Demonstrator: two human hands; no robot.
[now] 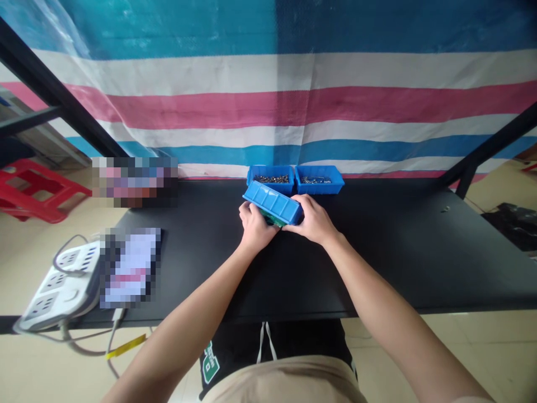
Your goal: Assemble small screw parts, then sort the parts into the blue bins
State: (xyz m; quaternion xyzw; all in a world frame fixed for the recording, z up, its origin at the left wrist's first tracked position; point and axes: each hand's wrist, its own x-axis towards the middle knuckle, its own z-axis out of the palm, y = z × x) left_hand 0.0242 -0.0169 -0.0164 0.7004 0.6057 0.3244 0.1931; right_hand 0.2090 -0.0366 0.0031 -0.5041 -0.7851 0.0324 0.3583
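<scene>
A blue plastic bin [274, 202] is tipped on its side in front of me, its ribbed outer wall facing up. My right hand [314, 222] grips its right end, thumb below and fingers on top. Curled against the lower left of the same bin is my left hand [257, 229], with its fingertips partly hidden. Between the hands, at the bin's near edge, some green material [272, 218] shows; its kind cannot be made out. Just behind stand two more blue bins, the left bin [271, 178] with small brownish metal pieces and the right bin [319, 179] with silvery ones.
The black table [390, 252] extends to both sides, with a small metal piece [445, 209] at the right. On the left lie a white power strip [62, 282] with cables and a blurred-out flat object [131, 268]. A striped tarp [210, 109] hangs behind.
</scene>
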